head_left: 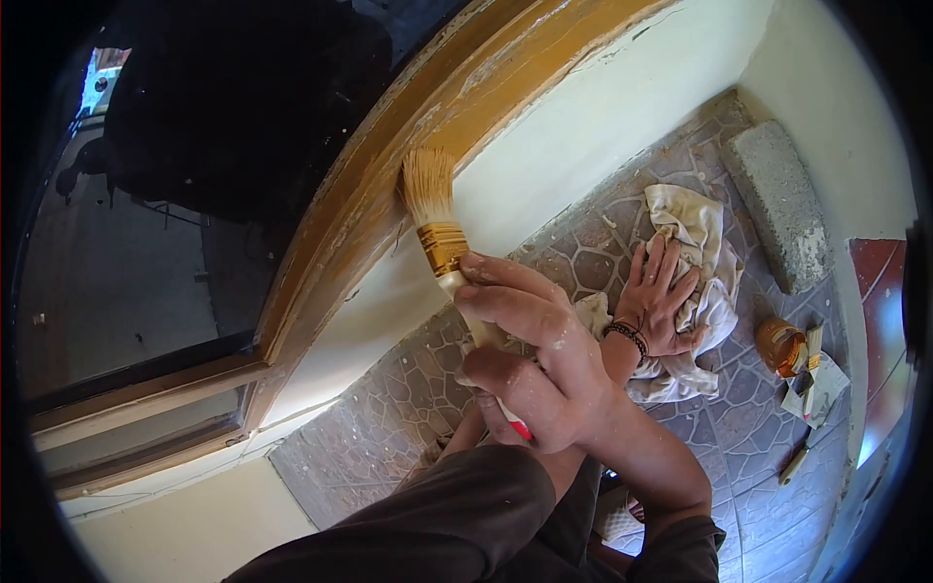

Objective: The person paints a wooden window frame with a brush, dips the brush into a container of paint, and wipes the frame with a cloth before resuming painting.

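My right hand (544,340) is closed around the pale handle of a paintbrush (442,233); a red part of the handle shows below the fingers. The brush points upward, and its light bristles meet the curved brown wooden frame (379,189), whose finish looks worn and patchy. Farther right, my left hand (656,306), with a dark beaded bracelet at the wrist, lies palm down with fingers spread on a crumpled, stained cloth (714,311) on the floor. My right forearm crosses in front of the left one.
A rough concrete block (777,204) lies along the right wall. Near it stands a jar (780,347) with orange-brown contents, beside a second brush (812,350) and a sheet of paper (828,389). A small handled tool (795,464) lies on the stone-patterned floor (360,437). Dark glass (233,243) fills the frame.
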Available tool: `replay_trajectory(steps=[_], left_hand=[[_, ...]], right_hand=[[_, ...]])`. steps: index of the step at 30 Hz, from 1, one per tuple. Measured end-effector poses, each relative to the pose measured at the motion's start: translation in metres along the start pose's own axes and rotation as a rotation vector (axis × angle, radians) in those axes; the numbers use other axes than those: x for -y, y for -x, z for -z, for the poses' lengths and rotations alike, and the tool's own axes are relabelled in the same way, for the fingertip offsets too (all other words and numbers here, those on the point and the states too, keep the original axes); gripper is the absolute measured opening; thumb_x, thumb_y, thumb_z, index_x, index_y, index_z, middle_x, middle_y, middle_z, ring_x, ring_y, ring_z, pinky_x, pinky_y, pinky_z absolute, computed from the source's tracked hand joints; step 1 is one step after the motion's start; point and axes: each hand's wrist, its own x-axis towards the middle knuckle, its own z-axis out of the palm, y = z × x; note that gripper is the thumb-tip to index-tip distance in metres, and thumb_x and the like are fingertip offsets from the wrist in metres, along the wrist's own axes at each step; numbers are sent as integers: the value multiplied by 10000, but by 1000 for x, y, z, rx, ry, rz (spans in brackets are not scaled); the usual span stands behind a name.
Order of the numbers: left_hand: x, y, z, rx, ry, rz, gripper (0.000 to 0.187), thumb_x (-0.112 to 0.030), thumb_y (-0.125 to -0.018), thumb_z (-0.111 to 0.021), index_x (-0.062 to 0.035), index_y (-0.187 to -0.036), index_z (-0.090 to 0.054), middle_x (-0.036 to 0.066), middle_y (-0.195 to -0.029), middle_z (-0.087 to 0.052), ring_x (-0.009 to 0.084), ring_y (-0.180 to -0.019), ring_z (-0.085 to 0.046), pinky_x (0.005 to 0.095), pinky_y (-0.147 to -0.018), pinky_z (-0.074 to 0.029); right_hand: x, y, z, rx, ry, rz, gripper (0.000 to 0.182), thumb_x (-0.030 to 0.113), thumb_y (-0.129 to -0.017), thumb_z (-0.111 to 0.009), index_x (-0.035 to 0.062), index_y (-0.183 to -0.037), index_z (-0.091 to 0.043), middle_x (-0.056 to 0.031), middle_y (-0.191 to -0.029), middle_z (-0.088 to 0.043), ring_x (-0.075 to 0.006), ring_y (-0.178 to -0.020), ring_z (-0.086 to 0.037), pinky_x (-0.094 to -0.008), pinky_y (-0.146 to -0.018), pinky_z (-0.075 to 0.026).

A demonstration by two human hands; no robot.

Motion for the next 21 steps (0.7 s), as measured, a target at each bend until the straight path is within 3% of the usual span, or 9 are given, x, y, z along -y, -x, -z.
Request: replay_trajectory(steps=[15, 18, 21], left_hand=[[-3, -1, 4, 18, -9, 12, 911, -729, -713, -639, -271, -1463, -398, 151, -1587, -166, 387, -1470, -81, 578, -1185, -63], [-2, -2, 6, 30, -8, 22, 913, -729, -713, -641, -272, -1464, -396, 151, -1587, -166, 388, -1469, -82, 579, -1185, -65], [-3, 0, 5, 31, 1, 23, 912, -727, -715, -642, -270, -1465, -396, 151, -1589, -161, 390, -1469, -79, 581, -1186, -66]], right_hand=[[3, 3, -1, 96, -158, -20, 87, -18, -770, -633, -11, -838, -580, -262, -1151, -549, -459, -1078, -595, -498, -888, -539], [2, 8, 4, 58, -175, 16, 82, -2, -781, -634, -6, -848, -587, -257, -1137, -553, -462, -1075, -596, -497, -884, -539], [0, 11, 6, -110, -29, 88, 95, 27, -777, -646, 1, -851, -593, -255, -1121, -552, -471, -1066, -598, -511, -886, -530]])
